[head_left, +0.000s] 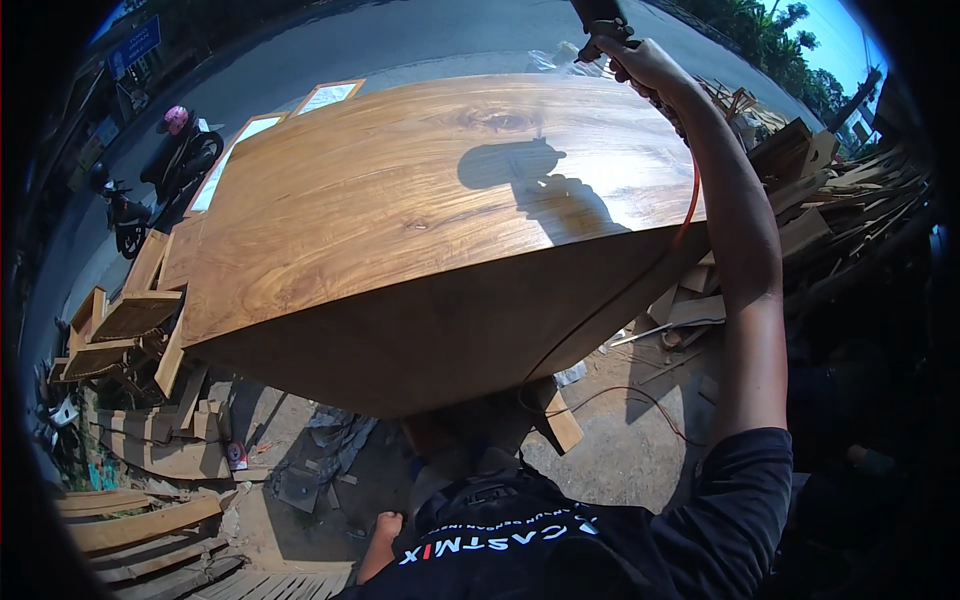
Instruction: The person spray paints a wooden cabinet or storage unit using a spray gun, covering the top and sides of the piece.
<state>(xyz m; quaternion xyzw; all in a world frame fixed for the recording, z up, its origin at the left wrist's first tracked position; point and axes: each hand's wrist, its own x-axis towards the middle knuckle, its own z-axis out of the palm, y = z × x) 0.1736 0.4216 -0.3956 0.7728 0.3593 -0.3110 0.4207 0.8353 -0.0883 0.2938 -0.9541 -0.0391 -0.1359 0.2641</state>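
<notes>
Outdoors beside a road, the glossy wooden table (400,200) fills your view. Your right hand (645,65) is clenched on a spray gun (600,22) held high over its far right corner, the orange hose (690,195) trailing clear of the wet surface; your left hand (385,525) hangs low, its grip unclear.

The spray gun (600,20) is cut off by the top edge — the desk (400,220) hides its own legs, and the left hand (385,525) is too small to read.

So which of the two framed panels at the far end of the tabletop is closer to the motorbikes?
The left framed panel, the long one running down the tabletop's left edge; the other framed panel lies further right, by the road.
</notes>
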